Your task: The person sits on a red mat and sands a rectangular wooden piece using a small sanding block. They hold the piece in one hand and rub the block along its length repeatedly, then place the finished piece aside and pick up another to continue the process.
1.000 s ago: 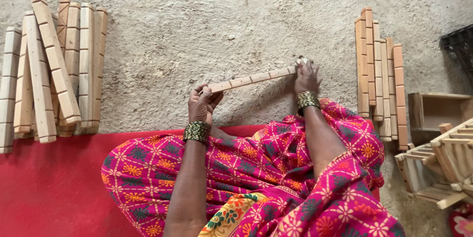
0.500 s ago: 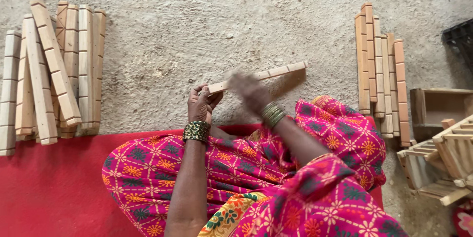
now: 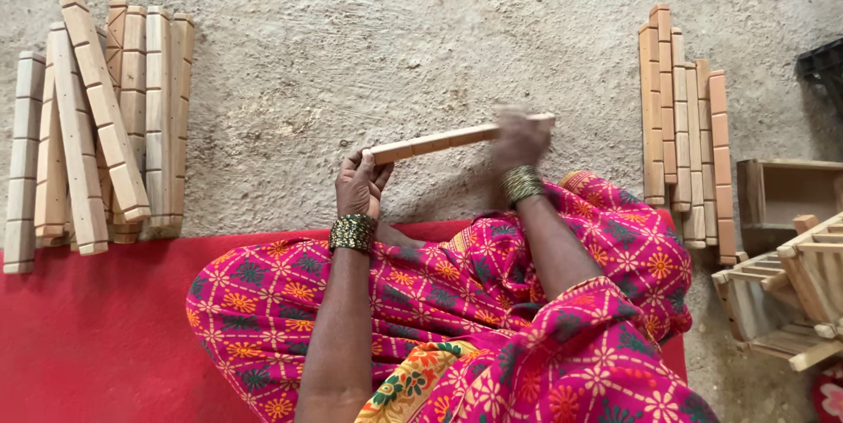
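- Fingers of the left hand [image 3: 358, 186] are curling around the near end of a notched wooden stick [image 3: 439, 141], gripping it.
- Right hand [image 3: 518, 137] is lying blurred over the stick's far end; whether its fingers are clasping it cannot be told.
- Stick is hovering above the concrete floor [image 3: 351, 54], just beyond the red mat [image 3: 88, 335].

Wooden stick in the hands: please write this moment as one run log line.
left hand: grips near end of wooden stick | right hand: on far end, blurred | stick: above concrete floor | stick piles: both sides
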Motion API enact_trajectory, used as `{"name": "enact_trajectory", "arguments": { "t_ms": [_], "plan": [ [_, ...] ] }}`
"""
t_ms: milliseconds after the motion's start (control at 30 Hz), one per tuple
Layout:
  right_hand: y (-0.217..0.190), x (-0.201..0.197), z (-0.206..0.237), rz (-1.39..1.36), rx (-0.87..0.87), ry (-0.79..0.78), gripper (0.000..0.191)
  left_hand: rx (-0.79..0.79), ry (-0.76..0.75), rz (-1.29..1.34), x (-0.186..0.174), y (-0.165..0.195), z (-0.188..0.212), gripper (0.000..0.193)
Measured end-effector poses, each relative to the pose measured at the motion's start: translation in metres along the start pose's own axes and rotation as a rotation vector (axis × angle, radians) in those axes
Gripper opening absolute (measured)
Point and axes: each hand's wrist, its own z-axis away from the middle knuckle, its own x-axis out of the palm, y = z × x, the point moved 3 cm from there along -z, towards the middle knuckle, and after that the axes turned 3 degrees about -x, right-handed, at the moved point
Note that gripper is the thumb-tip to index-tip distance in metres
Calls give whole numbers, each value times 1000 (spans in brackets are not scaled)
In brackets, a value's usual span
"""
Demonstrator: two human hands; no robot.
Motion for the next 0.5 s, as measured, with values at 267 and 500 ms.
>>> {"name": "enact_trajectory", "arguments": {
  "t_ms": [267,500],
  "plan": [
    [-8,-9,15,111,128,354,28,-17,-193,113,8,2,4,32],
    [-195,-23,73,-283,-582,44,39,30,-195,119,4,4,0,26]
  ]
}}
